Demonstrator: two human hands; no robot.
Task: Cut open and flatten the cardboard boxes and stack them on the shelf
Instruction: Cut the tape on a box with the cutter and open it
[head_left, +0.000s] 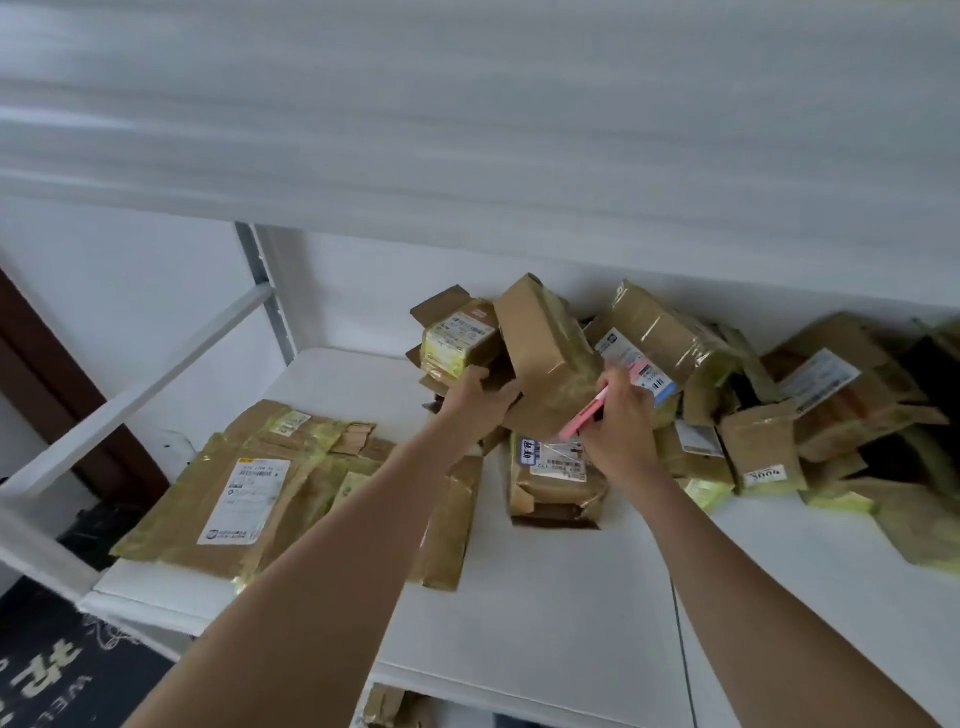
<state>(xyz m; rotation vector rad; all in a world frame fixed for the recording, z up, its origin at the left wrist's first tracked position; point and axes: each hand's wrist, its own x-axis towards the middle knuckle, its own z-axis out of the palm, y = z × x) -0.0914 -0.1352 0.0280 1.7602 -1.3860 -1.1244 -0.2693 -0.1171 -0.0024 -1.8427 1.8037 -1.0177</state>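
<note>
A tilted, taped brown cardboard box (545, 353) leans on the pile at the middle of the white shelf (545, 597). My left hand (478, 402) grips its lower left corner. My right hand (615, 421) holds a pink box cutter (582, 418) against the box's lower right side; the blade itself is hidden. A stack of flattened boxes (244, 499) lies at the shelf's left end. A smaller box (556, 480) with labels sits under my hands.
Several taped boxes (810, 410) are heaped along the back right of the shelf. An upper shelf board (467, 130) overhangs close above. A white frame post (270, 296) and diagonal brace (140, 395) stand at left. A dark mat (57, 670) lies on the floor.
</note>
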